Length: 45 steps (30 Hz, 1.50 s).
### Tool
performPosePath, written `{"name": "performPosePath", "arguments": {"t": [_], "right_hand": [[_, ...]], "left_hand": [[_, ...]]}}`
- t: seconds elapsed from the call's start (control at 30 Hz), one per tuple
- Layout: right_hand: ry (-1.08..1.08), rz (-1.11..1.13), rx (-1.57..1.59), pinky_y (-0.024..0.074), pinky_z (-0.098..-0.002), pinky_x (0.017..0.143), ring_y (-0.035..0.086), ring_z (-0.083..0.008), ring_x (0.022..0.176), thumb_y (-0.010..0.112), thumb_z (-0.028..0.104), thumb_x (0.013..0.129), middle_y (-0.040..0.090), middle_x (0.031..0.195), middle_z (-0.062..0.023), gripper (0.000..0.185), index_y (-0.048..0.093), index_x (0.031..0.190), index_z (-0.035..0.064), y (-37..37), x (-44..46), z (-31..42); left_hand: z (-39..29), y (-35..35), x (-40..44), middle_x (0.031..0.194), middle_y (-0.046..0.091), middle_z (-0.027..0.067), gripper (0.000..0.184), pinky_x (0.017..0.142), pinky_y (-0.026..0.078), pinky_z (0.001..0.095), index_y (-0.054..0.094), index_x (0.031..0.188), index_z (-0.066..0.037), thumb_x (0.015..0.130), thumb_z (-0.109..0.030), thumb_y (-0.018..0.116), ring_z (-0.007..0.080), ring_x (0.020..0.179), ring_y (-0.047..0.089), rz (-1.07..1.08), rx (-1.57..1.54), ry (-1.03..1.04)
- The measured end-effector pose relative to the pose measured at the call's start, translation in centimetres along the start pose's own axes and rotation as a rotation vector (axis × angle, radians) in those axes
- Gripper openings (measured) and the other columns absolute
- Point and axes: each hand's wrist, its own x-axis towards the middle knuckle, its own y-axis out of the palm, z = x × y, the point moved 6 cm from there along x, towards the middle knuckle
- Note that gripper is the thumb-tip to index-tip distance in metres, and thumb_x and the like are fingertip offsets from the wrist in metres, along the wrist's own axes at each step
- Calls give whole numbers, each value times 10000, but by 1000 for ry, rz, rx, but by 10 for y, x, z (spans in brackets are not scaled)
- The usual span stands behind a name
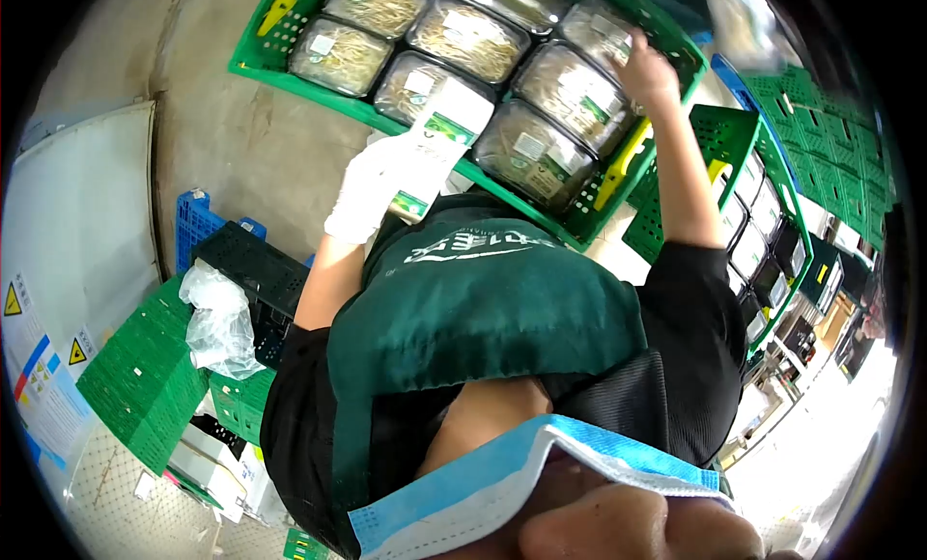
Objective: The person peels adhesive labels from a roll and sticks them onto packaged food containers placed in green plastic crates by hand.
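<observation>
My left hand (372,188), in a white glove, is closed on a stack of white-and-green labels (446,135), just outside the near rim of a green crate (362,111). Clear-lidded black packs (466,39) of pale, thin strands fill the crate. My bare right hand (649,77) is over the crate's right part, its index finger stretched out and touching or just above a pack (597,31). Nothing shows in its fingers. Several packs carry white labels; some near the right also have green-and-white ones, such as the near-right pack (534,154).
Another green crate (797,270) with packs stands at the right, near stacked green crates (830,145). At the left are a black crate (256,270), clear plastic bag (222,319), green crate (140,377) and white panel (87,203). A green apron (483,309) covers my front.
</observation>
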Motion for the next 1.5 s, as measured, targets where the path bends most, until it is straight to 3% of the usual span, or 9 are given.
{"name": "performPosePath", "arguments": {"t": [0.1,0.2,0.3,0.5,0.8,1.0,1.2,1.33,1.5], "right_hand": [[-684,412,1128,401,-284,801,507,-154,907,589,336,768,542,973,-93,490,451,1114,19,2,-94,109],[-900,-33,852,446,-290,587,579,-197,647,617,123,743,566,701,-121,248,503,931,7,-23,-124,192],[-883,100,899,448,-373,577,551,-351,647,572,124,744,545,673,-183,183,503,881,24,-16,-128,253],[-529,-70,603,455,-276,568,573,-207,614,592,209,736,587,694,-91,157,584,737,52,-40,-45,303],[-269,-74,-10,428,-361,785,531,-289,917,541,361,743,552,933,-171,491,418,1081,26,66,67,342],[-846,378,1162,456,-307,649,578,-272,728,615,299,734,580,806,-153,426,489,1043,33,-16,-32,363],[-788,133,978,445,-339,553,554,-294,600,596,171,732,566,684,-134,143,558,781,42,-51,-60,362],[-500,-250,622,455,-314,541,565,-243,571,592,259,723,583,643,-90,187,586,706,73,-56,19,311],[-270,-166,160,436,-397,727,550,-333,840,576,330,719,560,907,-189,396,457,918,9,37,145,275]], "left_hand": [[-3,16,5,954,579,94,346,727,444,256,488,1080,32,767,-99,552,151,820,560,35,127,197],[-7,-34,5,919,577,71,321,718,434,241,507,1041,32,738,-44,579,117,813,536,227,287,-180],[-30,-65,7,854,584,61,178,697,430,239,585,910,13,753,-69,569,114,805,540,165,109,-132],[-19,-158,11,665,535,81,152,561,416,262,557,748,-14,683,-133,626,147,601,503,-117,169,31],[-10,-244,2,870,598,106,213,665,472,252,562,921,61,731,-34,575,146,758,579,-227,-87,-77],[-41,-197,31,942,575,107,271,742,446,247,520,1012,48,746,7,553,129,833,542,-140,-75,-50],[-60,-168,61,878,591,73,178,688,440,229,567,908,30,731,12,578,106,777,542,-124,-297,-39],[-48,-171,68,761,587,55,212,599,429,234,583,779,24,688,-150,661,106,665,530,-103,189,-173],[-26,-235,55,822,597,90,224,661,455,243,573,905,40,700,-47,598,128,724,564,-315,57,-175]]}}
